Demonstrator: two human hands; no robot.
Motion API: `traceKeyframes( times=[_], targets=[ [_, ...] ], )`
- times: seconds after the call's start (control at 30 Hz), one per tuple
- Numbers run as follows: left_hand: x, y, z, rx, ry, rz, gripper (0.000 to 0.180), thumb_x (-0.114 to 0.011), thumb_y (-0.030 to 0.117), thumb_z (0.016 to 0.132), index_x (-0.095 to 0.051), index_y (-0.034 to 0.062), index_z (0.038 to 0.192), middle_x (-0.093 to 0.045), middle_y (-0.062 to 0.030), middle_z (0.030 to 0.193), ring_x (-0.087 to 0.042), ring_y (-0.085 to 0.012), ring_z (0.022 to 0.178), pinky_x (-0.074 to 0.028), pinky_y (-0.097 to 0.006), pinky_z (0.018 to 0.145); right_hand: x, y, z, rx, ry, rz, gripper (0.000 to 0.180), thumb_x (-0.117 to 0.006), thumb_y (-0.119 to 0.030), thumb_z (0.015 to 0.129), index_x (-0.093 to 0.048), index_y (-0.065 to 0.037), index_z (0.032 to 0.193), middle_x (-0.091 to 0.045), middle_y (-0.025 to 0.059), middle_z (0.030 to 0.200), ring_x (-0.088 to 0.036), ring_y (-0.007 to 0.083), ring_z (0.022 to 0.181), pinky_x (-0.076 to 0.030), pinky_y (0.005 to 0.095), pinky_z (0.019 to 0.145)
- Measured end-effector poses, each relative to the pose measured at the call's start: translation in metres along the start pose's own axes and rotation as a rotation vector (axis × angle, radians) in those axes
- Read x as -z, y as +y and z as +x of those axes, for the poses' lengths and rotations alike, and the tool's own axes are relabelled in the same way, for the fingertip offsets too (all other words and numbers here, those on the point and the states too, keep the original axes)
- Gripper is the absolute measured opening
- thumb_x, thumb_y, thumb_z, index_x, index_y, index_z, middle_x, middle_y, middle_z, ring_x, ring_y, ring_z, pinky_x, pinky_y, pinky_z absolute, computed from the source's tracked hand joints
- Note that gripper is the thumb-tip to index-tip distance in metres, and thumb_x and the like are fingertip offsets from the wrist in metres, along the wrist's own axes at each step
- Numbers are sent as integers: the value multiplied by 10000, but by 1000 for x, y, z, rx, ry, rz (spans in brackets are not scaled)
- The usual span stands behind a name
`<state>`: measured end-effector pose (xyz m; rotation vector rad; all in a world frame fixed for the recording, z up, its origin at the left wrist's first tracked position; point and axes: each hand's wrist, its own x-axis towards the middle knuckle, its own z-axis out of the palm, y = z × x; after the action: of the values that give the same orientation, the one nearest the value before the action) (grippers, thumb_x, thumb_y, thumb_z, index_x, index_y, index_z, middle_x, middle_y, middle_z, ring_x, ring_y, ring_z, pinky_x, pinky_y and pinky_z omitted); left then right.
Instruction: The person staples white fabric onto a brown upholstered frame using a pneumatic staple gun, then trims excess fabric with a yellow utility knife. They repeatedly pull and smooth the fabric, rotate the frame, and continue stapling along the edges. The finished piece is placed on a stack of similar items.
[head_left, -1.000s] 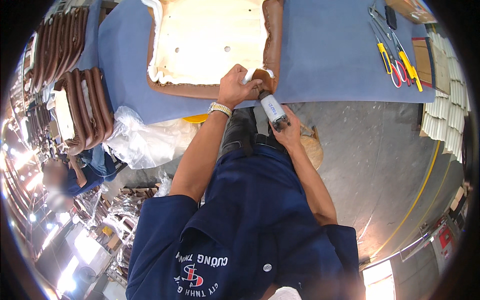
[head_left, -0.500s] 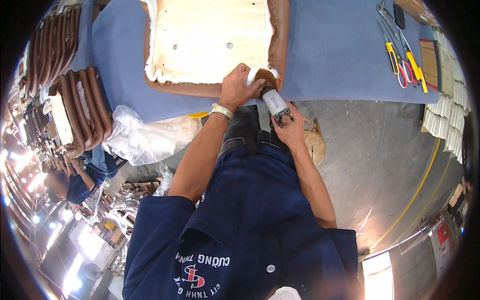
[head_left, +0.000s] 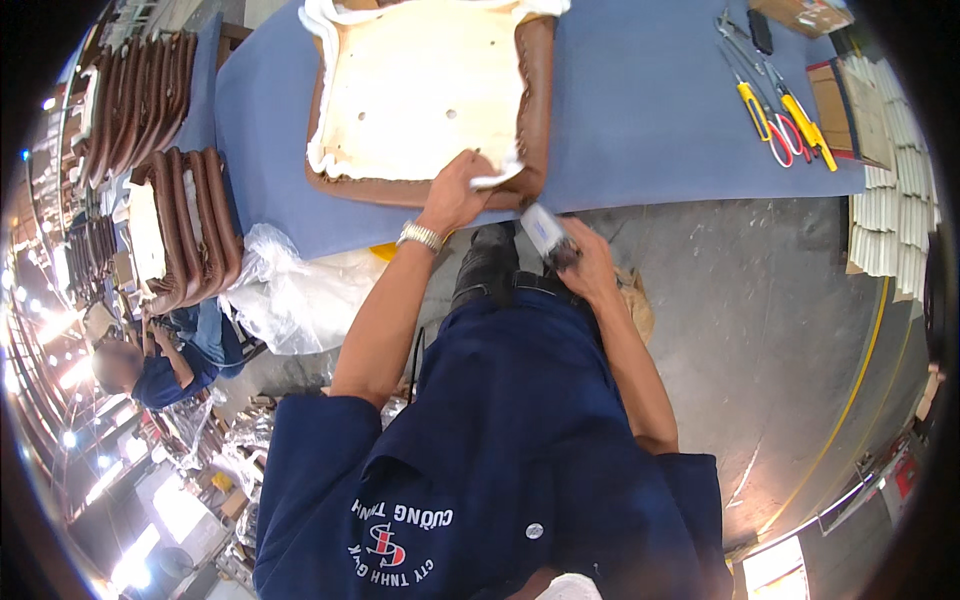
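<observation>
An upholstered chair seat [head_left: 420, 95] lies underside up on the blue-covered table, its pale wooden board framed by white lining and a brown leather-like cover [head_left: 533, 110]. At the near right corner my left hand [head_left: 458, 190] is closed on the edge of the cover; its fingertips are partly hidden, and the white lining [head_left: 497, 181] stands up beside them. My right hand [head_left: 588, 258] grips a grey staple gun [head_left: 543, 228] with a dark rear end. The tool's nose points at the seat's corner from just outside it; whether it touches cannot be made out.
Yellow-handled cutters [head_left: 808, 130] and red-handled scissors [head_left: 785, 145] lie on the table [head_left: 650, 110] at the right, near a cardboard box [head_left: 848, 115]. Brown padded seats [head_left: 190, 220] stand stacked at the left, with clear plastic [head_left: 300, 290] beside them. A co-worker [head_left: 170, 365] is farther left.
The staple gun has drawn back from inside the seat's corner to just outside it. My left hand has stayed at the corner, and the white lining there has shifted. The whole view has moved slightly.
</observation>
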<state>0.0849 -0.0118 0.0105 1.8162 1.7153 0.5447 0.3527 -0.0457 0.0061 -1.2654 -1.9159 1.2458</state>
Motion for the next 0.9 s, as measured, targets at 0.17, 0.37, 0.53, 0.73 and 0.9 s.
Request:
traceKeyframes(
  times=[0.17,0.37,0.53,0.73,0.9],
  targets=[
    [5,39,-11,108,-10,186,449,-868,389,709,-757,72,1008,-665,-150,1073,-665,-322,1016,-544,-418,872,22,41,-47,-98,37,-35,510,-713,-19,703,-677,-53,1211,-698,173,1130,-650,427,1043,-530,445,883],
    [-25,32,-13,172,190,83,448,-873,399,757,-724,3,904,-679,-120,1024,-661,-313,946,-539,-428,835,18,39,-57,-66,78,-76,534,-670,16,681,-679,-53,1210,-701,172,1137,-653,425,1045,-530,443,887],
    [-28,13,-31,152,250,-50,434,-867,356,792,-726,9,1010,-677,-120,1080,-654,-294,1003,-525,-395,915,6,38,-56,-90,50,33,513,-680,8,704,-674,-44,1214,-703,163,1115,-658,416,1038,-533,425,876],
    [-18,30,-24,96,87,230,471,-847,460,764,-763,81,1030,-694,-83,1095,-621,-313,1077,-492,-456,951,-2,27,-45,-86,95,129,456,-716,-16,751,-668,-16,1204,-702,181,1082,-680,403,1003,-534,396,873],
    [-20,2,-14,-7,128,148,379,-798,468,815,-786,122,968,-709,-61,927,-664,-304,914,-532,-422,837,-14,31,-39,-20,80,178,428,-779,-46,762,-663,9,1170,-711,175,1067,-707,338,983,-534,371,875]
  ],
)
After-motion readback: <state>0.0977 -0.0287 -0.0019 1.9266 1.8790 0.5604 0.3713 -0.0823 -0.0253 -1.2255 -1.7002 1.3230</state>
